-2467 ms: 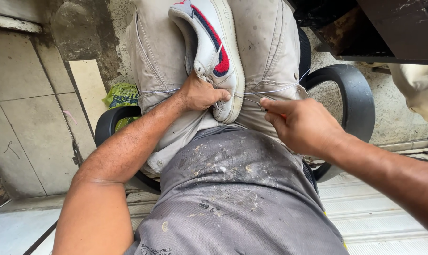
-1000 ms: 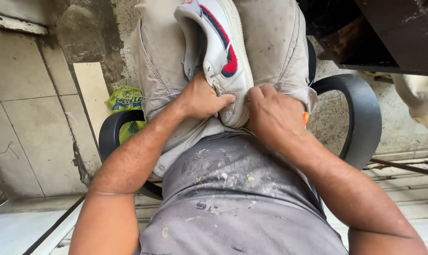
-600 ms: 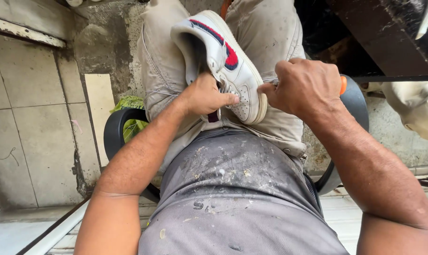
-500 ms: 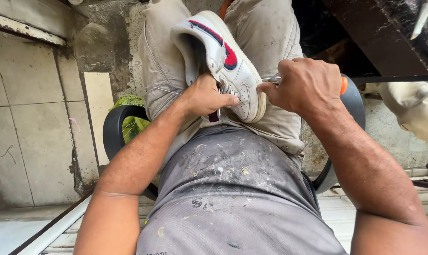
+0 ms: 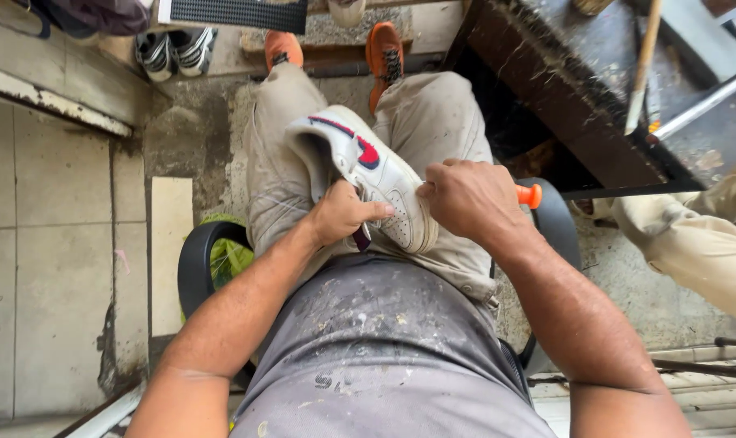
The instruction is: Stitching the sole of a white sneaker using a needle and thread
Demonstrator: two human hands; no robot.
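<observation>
A white sneaker [image 5: 376, 182] with a red mark and dark trim lies on my lap, over beige trousers [image 5: 433, 122]. My left hand [image 5: 344, 212] grips its side near the laces, fingers closed on it. My right hand [image 5: 469, 199] is fisted at the shoe's toe end, holding a tool with an orange handle [image 5: 529, 195] that pokes out behind the fist. The tool's working end is hidden by my fingers.
I sit on a black chair [image 5: 202, 259] with green material [image 5: 230, 258] beside it. My orange shoes [image 5: 384, 45] are ahead. A pair of sneakers [image 5: 173, 49] stands top left. A dark metal bench [image 5: 579, 89] is at right, another person's beige-clad leg [image 5: 692, 235] beyond.
My right hand came in from the right, closed on the orange-handled tool and pressed to the shoe's toe. The view tilted up, showing my feet and the bench. The left hand kept its grip.
</observation>
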